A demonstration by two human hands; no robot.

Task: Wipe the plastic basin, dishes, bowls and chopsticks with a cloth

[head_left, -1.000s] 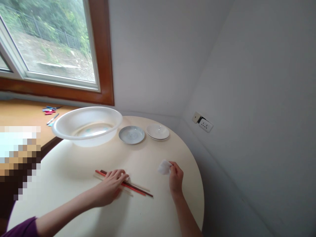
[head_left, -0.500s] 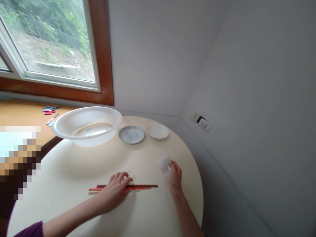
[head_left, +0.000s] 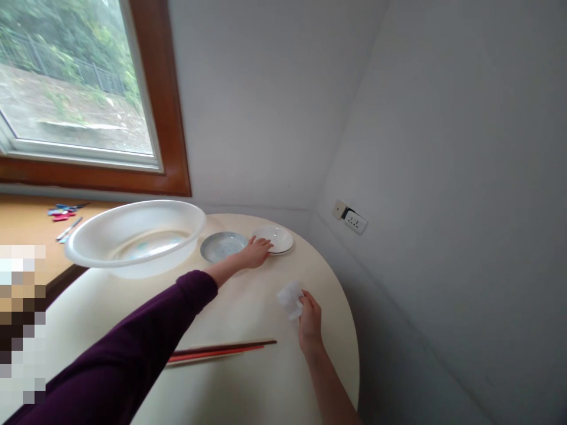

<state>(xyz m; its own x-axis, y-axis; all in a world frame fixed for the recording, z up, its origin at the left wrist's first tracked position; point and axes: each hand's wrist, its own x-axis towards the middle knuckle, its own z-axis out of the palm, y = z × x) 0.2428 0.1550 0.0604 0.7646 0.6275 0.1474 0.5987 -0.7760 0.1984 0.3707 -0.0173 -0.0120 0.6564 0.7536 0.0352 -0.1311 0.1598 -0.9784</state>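
Observation:
My left hand (head_left: 257,252) reaches across the table to the near left edge of the white plates (head_left: 280,238), which look stacked. Its fingers are stretched out over the rim; whether they touch it I cannot tell. Just left of that hand lies a grey-blue plate (head_left: 221,245), partly behind my wrist. My right hand (head_left: 310,319) is closed on a crumpled white tissue (head_left: 290,300), held near the table's right side. Several chopsticks (head_left: 225,349), dark brown, red and pale, lie side by side in front of me, their left ends hidden by my purple sleeve.
A large translucent basin (head_left: 133,268) stands at the back left of the round cream table (head_left: 266,389). Behind it is a wooden desk (head_left: 22,221) with small coloured items and a pen (head_left: 71,229). The wall with a socket (head_left: 355,222) borders the table on the right.
My left hand has left the chopsticks and moved forward and right to the white plates. My right hand still holds the tissue. The view has turned slightly right.

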